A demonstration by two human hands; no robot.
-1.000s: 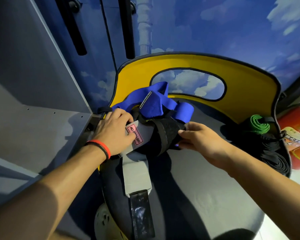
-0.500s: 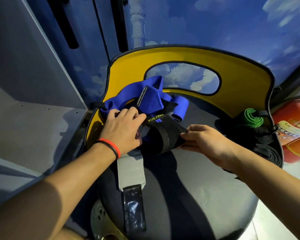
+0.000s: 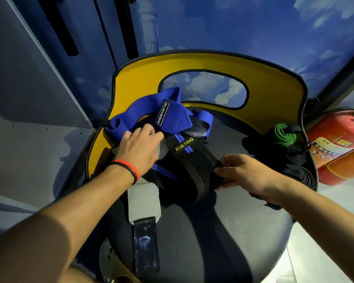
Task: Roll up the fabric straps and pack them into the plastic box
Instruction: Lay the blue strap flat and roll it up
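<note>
**Straps loose, no box in view**

The black XUEYING strap lies unrolled on the chair seat, tangled with the blue strap and grey strap at 11 o'clock. The right hand has its grip pinching the black strap's end. The left hand rests flat on the pile, grip loose. One green roll sits at 2 o'clock, so most of the rolling and all of the packing seem left.

Extinguisher half off-frame, rt.
</note>
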